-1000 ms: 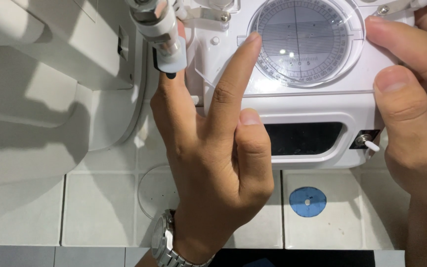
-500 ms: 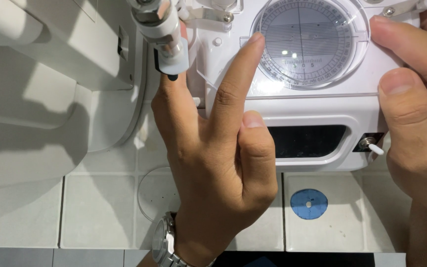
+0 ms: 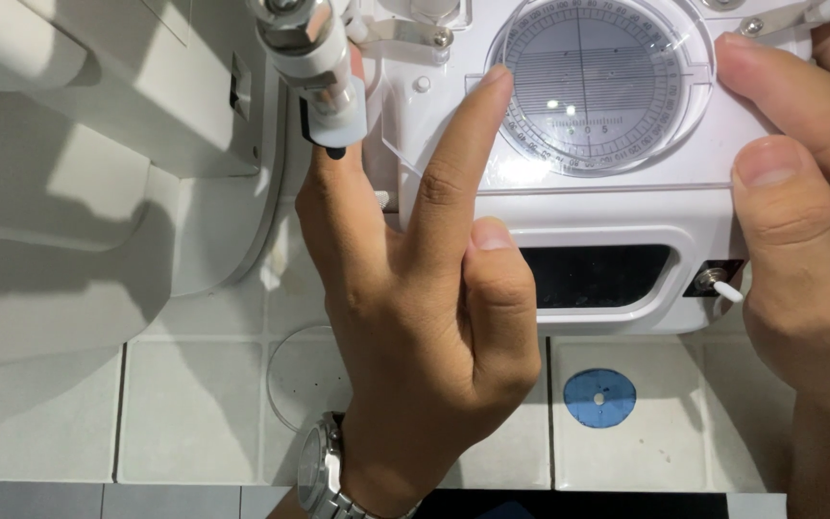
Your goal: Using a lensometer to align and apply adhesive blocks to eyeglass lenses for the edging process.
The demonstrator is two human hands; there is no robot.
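A white bench-top machine (image 3: 434, 135) fills the top of the head view, with a round clear dial marked by a graduated scale (image 3: 593, 82) set in its top. My left hand (image 3: 415, 308) rests on the machine's front. Its index finger points up beneath a metal and white cylindrical arm (image 3: 314, 67), and its middle finger touches the dial's left rim. My right hand (image 3: 809, 221) grips the machine's right side, thumb on the front face above a small white toggle switch (image 3: 722, 285). A dark rectangular window (image 3: 593, 276) lies between my hands.
A clear round lens (image 3: 305, 375) lies on the white tiled counter (image 3: 184, 413) under my left wrist. A blue round pad (image 3: 599, 397) sits on the tiles below the machine. A large white housing (image 3: 79, 115) occupies the left.
My hands keep their places on the machine. The view has shifted very slightly; nothing else has moved.
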